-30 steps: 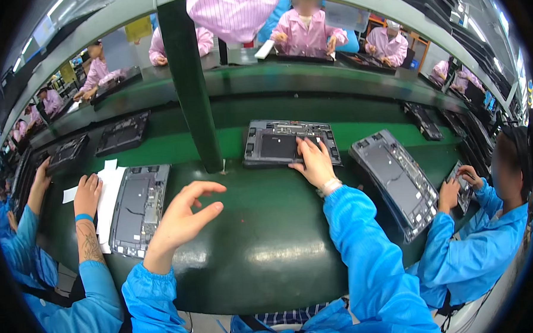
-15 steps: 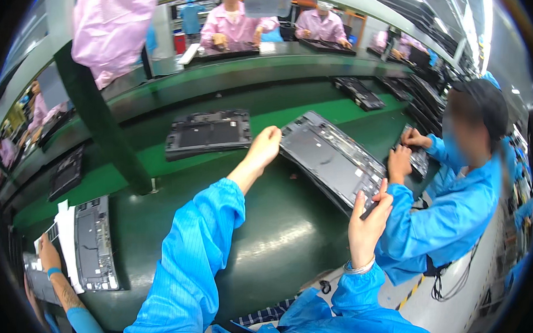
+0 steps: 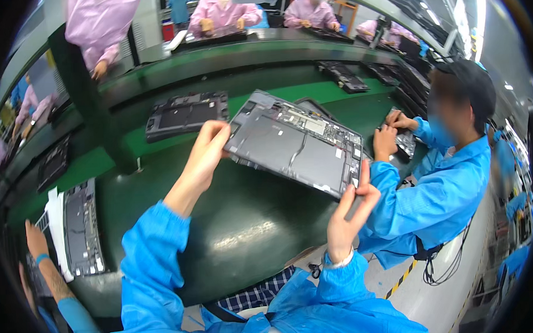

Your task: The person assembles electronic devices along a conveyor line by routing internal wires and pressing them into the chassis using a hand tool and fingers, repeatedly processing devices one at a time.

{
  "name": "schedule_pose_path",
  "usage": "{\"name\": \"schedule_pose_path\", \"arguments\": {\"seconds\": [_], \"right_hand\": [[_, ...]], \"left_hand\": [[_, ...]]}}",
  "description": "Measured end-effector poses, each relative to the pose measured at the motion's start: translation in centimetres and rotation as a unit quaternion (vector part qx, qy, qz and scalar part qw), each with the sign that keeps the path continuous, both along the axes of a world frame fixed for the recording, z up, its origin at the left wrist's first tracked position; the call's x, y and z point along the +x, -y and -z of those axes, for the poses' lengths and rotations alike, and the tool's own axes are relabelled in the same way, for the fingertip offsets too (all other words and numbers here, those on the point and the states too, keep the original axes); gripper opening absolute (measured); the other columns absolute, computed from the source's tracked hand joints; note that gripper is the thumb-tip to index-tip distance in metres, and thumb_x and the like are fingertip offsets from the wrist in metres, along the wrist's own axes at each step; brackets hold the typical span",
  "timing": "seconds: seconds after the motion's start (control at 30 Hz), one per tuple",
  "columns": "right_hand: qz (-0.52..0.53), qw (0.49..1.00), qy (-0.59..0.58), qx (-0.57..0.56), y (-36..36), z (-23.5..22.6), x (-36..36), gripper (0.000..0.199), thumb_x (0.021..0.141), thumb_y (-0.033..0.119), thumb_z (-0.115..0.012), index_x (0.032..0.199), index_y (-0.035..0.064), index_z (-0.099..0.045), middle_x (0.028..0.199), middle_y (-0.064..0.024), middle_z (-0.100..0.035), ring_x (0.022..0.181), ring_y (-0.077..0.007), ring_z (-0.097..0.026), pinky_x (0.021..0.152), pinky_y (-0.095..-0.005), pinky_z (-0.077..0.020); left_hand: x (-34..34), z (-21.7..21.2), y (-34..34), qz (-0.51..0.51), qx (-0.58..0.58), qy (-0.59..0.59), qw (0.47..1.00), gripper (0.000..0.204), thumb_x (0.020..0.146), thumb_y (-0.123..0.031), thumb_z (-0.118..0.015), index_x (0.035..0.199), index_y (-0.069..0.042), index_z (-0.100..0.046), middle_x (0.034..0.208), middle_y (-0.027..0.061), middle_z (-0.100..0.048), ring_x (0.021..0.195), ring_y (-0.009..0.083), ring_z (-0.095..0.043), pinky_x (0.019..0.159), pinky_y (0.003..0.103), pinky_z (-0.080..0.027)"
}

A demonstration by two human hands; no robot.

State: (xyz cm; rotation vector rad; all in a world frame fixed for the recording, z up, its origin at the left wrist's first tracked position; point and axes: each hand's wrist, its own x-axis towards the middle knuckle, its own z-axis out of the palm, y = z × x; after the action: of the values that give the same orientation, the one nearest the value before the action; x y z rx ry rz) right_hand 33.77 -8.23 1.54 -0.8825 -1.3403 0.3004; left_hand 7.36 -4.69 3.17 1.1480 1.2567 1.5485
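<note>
— While the opened tablet chassis (image 3: 298, 144) hangs tilted in the air above the green desk (image 3: 233, 227), how secure is it?
— Not very, I judge. The left hand (image 3: 209, 151) pinches only its near-left corner and the right hand (image 3: 352, 205) clamps its lower right edge; both grips are closed on the chassis, fingertips only.
— So a slip is the risk?
— Yes. It could drop onto the desk, or swing toward the neighbour's sleeve (image 3: 398, 178) just beside it, and fingers may press the exposed boards.
</note>
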Motion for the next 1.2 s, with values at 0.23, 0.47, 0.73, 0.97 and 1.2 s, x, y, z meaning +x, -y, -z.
{"name": "schedule_pose_path", "arguments": {"seconds": [0.23, 0.47, 0.73, 0.97, 1.2], "right_hand": [[-0.144, 0.989, 0.013, -0.010, 6.6, 5.1, -1.7, 0.014, 0.094, -0.005, -0.033, 0.092, 0.0071, -0.027, 0.134, -0.0334, -0.047, 0.101, -0.0264, -0.059, 0.095, -0.0428, -0.0439], [-0.198, 0.972, 0.086, -0.095, 6.2, 9.9, 2.7, 0.016, 0.092, -0.009, -0.034, 0.092, 0.0064, -0.028, 0.133, -0.0343, -0.048, 0.124, -0.0393, -0.050, 0.106, -0.0496, -0.0352], [-0.398, 0.854, 0.336, 0.002, 2.4, 2.7, -1.2, 0.026, 0.082, -0.013, -0.051, 0.093, 0.0050, -0.036, 0.101, -0.0218, -0.062, 0.108, -0.0413, -0.060, 0.094, -0.0545, -0.0448], [-0.592, 0.698, 0.399, 0.056, 0.2, 2.5, -8.9, 0.028, 0.069, 0.003, -0.067, 0.092, 0.0020, -0.050, 0.096, -0.0178, -0.060, 0.102, -0.0381, -0.062, 0.084, -0.0430, -0.0514], [-0.615, 0.679, 0.389, 0.099, -1.1, 3.8, -9.4, 0.025, 0.068, 0.010, -0.065, 0.087, 0.0022, -0.052, 0.094, -0.0165, -0.060, 0.103, -0.0374, -0.062, 0.082, -0.0419, -0.0538]], "left_hand": [[1.8, 3.9, 19.7, -0.244, -0.065, -0.049, 0.966, 0.018, 0.102, -0.022, -0.047, 0.095, -0.007, -0.044, 0.074, -0.0011, -0.045, 0.065, 0.0048, -0.042, 0.051, 0.023, -0.035], [5.2, 6.1, 26.2, -0.220, -0.153, -0.310, 0.912, 0.021, 0.090, -0.019, -0.063, 0.095, -0.001, -0.052, 0.077, 0.0130, -0.054, 0.067, 0.0273, -0.054, 0.061, 0.038, -0.044], [-1.3, 4.3, 18.8, -0.135, -0.007, -0.460, 0.878, 0.017, 0.080, -0.011, -0.072, 0.095, -0.005, -0.065, 0.097, 0.0085, -0.059, 0.090, 0.0282, -0.055, 0.077, 0.037, -0.046], [-2.8, 5.2, 15.0, 0.034, 0.070, -0.461, 0.884, 0.012, 0.078, -0.009, -0.071, 0.085, -0.005, -0.061, 0.107, 0.0077, -0.058, 0.097, 0.0274, -0.053, 0.082, 0.037, -0.046], [-3.5, 5.8, 15.3, 0.033, 0.070, -0.426, 0.901, 0.022, 0.074, -0.005, -0.069, 0.070, -0.006, -0.048, 0.108, 0.0103, -0.057, 0.099, 0.0298, -0.051, 0.083, 0.038, -0.044]]}}
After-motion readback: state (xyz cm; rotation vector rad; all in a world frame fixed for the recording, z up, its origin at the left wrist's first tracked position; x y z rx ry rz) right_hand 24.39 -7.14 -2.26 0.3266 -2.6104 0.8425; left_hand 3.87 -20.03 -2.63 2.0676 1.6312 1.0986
